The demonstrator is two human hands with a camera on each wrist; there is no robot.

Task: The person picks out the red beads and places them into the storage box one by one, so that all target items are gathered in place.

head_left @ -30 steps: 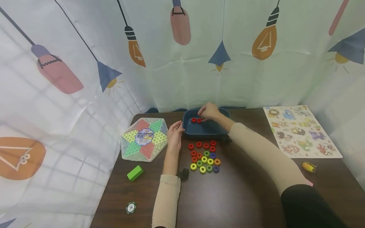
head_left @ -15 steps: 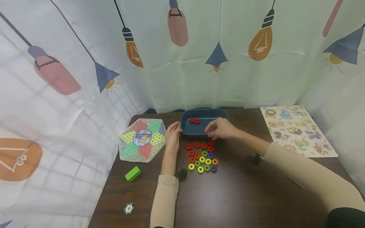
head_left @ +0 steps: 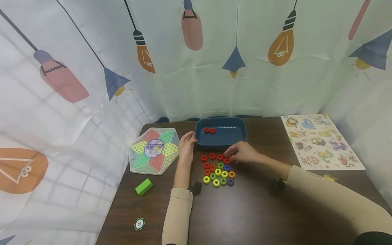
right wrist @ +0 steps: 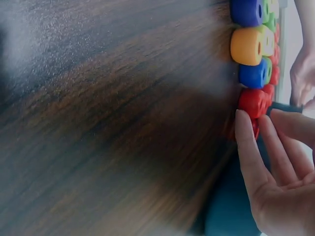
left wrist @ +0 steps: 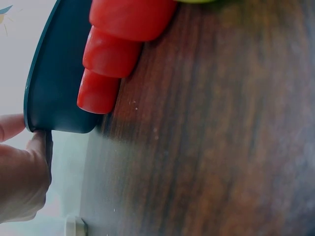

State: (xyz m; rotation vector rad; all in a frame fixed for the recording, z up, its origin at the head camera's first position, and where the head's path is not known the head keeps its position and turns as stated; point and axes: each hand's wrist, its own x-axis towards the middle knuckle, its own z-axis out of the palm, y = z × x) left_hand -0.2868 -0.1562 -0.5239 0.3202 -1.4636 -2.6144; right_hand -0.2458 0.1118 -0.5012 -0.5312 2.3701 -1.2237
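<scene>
"Any writing on the left?"
"The near chip reads 20; the game board's label, farther off, is too small to read."
"The hands?"
"Left hand pinches the left end of the tray, two red beads inside. Loose beads lie nearer. Right hand's fingers part slightly about a red one; gripped or not, can't tell."
"The step?"
"Picking up, I'd judge; next wants a firm pinch."

Green block near hexagonal game board; round chip; animal-picture sheet; lamp-print curtain behind.
</scene>
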